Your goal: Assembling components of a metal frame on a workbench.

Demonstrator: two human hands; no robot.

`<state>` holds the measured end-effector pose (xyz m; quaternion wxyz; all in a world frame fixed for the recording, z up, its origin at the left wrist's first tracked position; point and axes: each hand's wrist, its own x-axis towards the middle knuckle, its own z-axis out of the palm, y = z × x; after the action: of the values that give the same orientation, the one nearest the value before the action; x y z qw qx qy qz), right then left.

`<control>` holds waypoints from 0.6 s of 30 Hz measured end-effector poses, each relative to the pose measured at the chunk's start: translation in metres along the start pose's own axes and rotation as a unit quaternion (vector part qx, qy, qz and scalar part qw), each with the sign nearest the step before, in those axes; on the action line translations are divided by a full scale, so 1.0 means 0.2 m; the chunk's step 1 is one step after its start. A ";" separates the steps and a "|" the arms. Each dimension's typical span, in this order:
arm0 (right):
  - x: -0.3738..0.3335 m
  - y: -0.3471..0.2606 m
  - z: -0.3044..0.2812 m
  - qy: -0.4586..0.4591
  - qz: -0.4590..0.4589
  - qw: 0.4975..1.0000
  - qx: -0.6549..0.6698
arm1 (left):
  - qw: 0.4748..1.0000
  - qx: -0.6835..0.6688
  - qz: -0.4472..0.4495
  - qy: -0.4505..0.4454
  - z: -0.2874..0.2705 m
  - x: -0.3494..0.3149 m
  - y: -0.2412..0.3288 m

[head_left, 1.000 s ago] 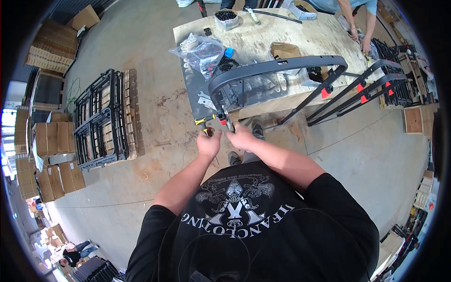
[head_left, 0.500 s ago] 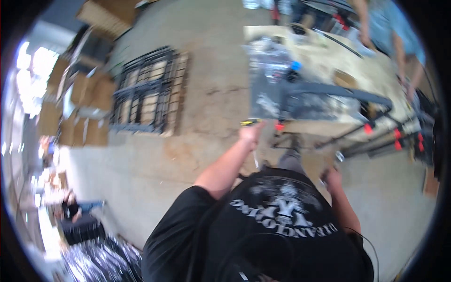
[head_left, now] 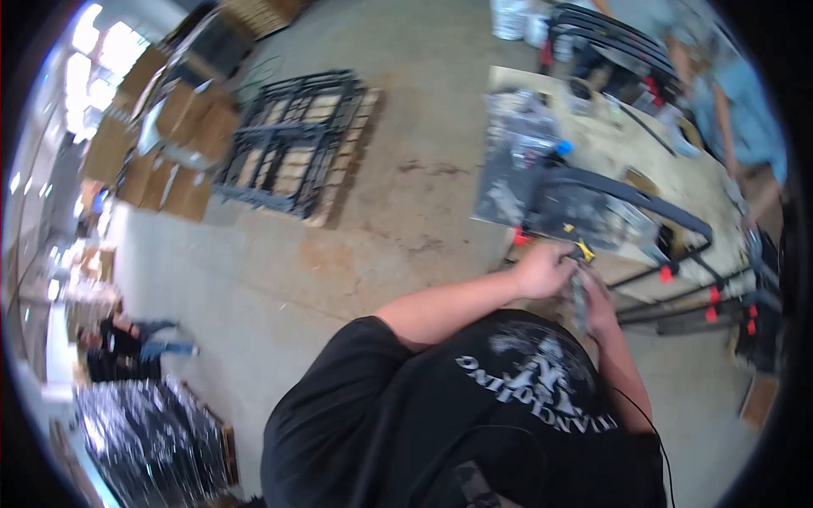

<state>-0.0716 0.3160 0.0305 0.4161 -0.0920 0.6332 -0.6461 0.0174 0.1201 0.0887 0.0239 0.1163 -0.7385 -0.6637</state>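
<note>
Both hands are working at the workbench (head_left: pixel 677 182) edge: left hand (head_left: pixel 542 271) and right hand (head_left: pixel 597 305) are closing fingers around a small grey part (head_left: pixel 579 292), blurred. Black curved frame (head_left: pixel 618 199) is lying just beyond; black racks (head_left: pixel 292 140) are sitting farther left on the floor.

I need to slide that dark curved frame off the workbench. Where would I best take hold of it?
Probably the curved top bar of the dark frame, gripped from the near bench edge: it arcs clear above the clutter, bare along its length. The left hand and right hand work just below it.
</note>
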 end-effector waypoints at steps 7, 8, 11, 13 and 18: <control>0.08 -0.20 -0.13 0.009 -0.071 0.991 0.117 | 0.997 -0.050 0.025 0.053 0.40 0.15 -0.07; 0.06 -0.20 -0.23 0.017 -0.116 0.991 0.063 | 0.990 0.015 0.090 0.107 0.46 0.19 -0.13; -0.04 -0.21 -0.47 -0.023 -0.157 0.987 0.002 | 0.999 0.008 -0.012 0.048 0.65 0.36 -0.15; -0.03 -0.18 -0.66 -0.031 -0.218 0.975 0.023 | 0.997 -0.073 0.001 0.012 0.84 0.50 -0.23; -0.10 -0.17 -1.28 0.167 -0.069 0.953 -0.245 | 0.991 0.107 -0.068 0.048 1.23 0.75 -0.17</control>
<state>-0.2383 0.5134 0.0228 0.2237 -0.1250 0.8247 -0.5043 -0.1700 0.3261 0.0088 0.0011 0.1996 -0.7939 -0.5743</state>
